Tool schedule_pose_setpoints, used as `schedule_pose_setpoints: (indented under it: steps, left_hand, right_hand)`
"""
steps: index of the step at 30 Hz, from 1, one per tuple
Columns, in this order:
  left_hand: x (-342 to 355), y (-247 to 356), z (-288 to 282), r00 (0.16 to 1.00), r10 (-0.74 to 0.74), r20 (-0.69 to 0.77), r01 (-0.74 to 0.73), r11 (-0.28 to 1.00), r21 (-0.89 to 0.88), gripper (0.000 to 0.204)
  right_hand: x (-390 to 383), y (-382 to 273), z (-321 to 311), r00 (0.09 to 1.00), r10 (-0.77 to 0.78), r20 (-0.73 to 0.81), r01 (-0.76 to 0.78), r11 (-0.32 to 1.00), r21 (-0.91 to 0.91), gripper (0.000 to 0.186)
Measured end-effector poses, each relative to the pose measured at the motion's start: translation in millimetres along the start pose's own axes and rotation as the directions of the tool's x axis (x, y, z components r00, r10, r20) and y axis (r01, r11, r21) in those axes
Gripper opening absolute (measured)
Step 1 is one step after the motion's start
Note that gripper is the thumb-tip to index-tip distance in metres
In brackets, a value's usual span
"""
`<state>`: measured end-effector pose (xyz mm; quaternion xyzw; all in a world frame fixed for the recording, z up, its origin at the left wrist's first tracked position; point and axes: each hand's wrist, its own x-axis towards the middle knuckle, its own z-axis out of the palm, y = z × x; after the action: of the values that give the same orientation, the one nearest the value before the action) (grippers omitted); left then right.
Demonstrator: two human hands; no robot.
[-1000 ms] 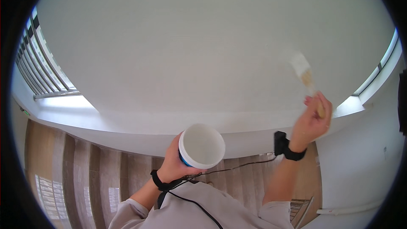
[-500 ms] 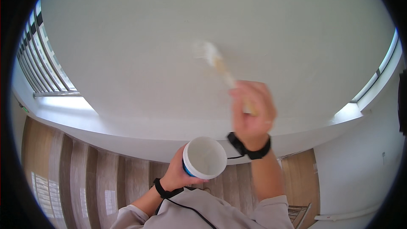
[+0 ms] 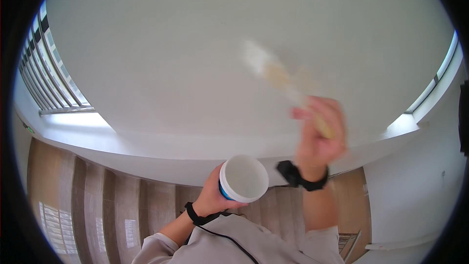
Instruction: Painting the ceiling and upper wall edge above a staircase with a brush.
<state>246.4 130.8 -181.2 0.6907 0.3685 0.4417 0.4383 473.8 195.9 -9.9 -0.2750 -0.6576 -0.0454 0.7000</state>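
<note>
Your hands are well apart, each closed on something of its own. Your right hand [image 3: 321, 132] is wrapped around the handle of a paintbrush [image 3: 279, 74], whose white bristles point up and to the left in front of the pale wall [image 3: 166, 63]; the brush is blurred, so you cannot tell whether the bristles touch it. Your left hand [image 3: 210, 196] grips the left side and underside of a white tub [image 3: 245, 168] with a blue patch on its outside. The tub's mouth faces up toward you, below the brush and to the left of your right wrist, close to your shirt [image 3: 234, 237].

A black band [image 3: 315, 184] circles your right wrist, another [image 3: 196, 216] your left, and a dark cable [image 3: 229, 239] runs across your shirt. Beyond the tub, a white ledge [image 3: 195, 146] curves along the foot of the wall. Metal bars [image 3: 54, 80] cross the window at far left, brown steps [image 3: 122, 200] lie below, and a white pipe [image 3: 405, 246] runs at lower right
</note>
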Motion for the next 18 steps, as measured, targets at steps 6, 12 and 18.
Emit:
schedule_pose_setpoints:
  steps: [6, 12, 18]
  left_hand:
    - [-6, 3, 4, 0.999, -0.039, 0.006, 0.040, 0.997, -0.073, 0.117]
    - [-8, -4, -6, 0.998, -0.049, 0.036, 0.048, 0.998, 0.039, 0.119]
    - [2, -13, -8, 0.999, -0.037, 0.000, 0.036, 0.997, -0.066, 0.121]
  right_hand:
    - [20, 2, 52, 0.993, -0.081, 0.090, 0.077, 0.996, 0.047, 0.025]
    - [-4, 54, -84, 0.975, 0.109, -0.195, -0.137, 0.981, -0.138, 0.018]
    - [-13, 112, -228, 0.936, 0.104, -0.337, -0.296, 0.750, -0.592, 0.016]
